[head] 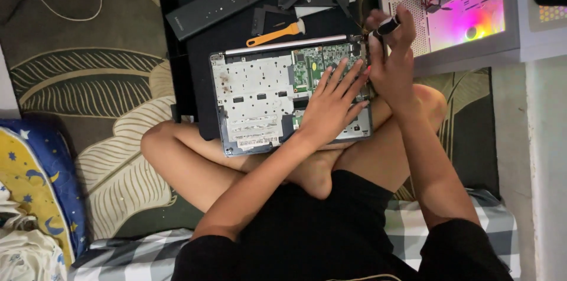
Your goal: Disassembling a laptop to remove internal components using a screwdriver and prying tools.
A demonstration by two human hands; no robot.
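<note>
Head view: left hand (pixel 331 104) steadies laptop (pixel 260 98).

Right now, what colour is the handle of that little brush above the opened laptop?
Orange, seen from the head view: the brush lies on the black mat.

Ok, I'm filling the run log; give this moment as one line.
left hand: flat on opened grey laptop | right hand: holds black screwdriver at laptop's far right corner

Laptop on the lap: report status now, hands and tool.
Left hand flat on the opened laptop, fingers spread over the circuit board. Right hand gripping a screwdriver at the laptop's far right corner. Orange-handled brush lies beyond, clear.
</note>
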